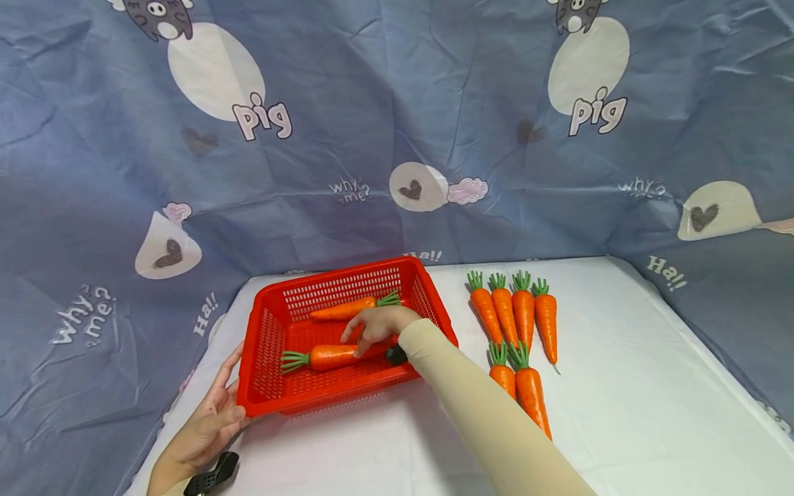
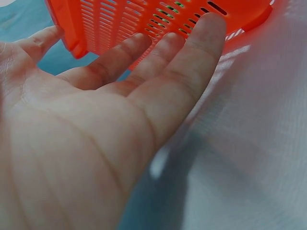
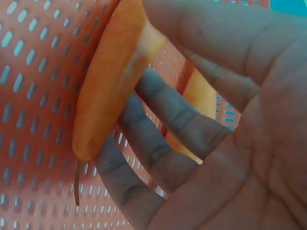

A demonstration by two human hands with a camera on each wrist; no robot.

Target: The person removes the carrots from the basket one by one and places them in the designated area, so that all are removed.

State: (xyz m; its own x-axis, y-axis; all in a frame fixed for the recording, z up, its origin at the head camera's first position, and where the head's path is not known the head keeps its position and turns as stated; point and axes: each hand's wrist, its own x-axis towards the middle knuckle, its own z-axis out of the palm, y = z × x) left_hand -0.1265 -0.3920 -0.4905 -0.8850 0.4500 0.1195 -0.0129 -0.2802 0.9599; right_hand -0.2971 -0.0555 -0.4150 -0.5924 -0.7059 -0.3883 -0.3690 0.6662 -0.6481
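A red perforated plastic basket (image 1: 366, 391) stands on the white table with two orange carrots inside. One carrot (image 1: 340, 309) lies along its far wall. Nearer the front is another carrot (image 1: 329, 357), its green top pointing left. My right hand (image 1: 378, 324) reaches into the basket over this nearer carrot. In the right wrist view its thumb overlaps the carrot (image 3: 108, 86), with loosely extended fingers along one side. My left hand (image 1: 207, 424) touches the basket's left front corner. Its fingers lie nearly straight against the outer wall (image 2: 110, 24) in the left wrist view.
Several carrots (image 1: 523, 313) lie in two rows on the white tablecloth (image 1: 626, 386), right of the basket. A blue printed curtain (image 1: 347, 138) hangs behind the table. My right forearm (image 1: 490, 413) passes over the basket's right front corner.
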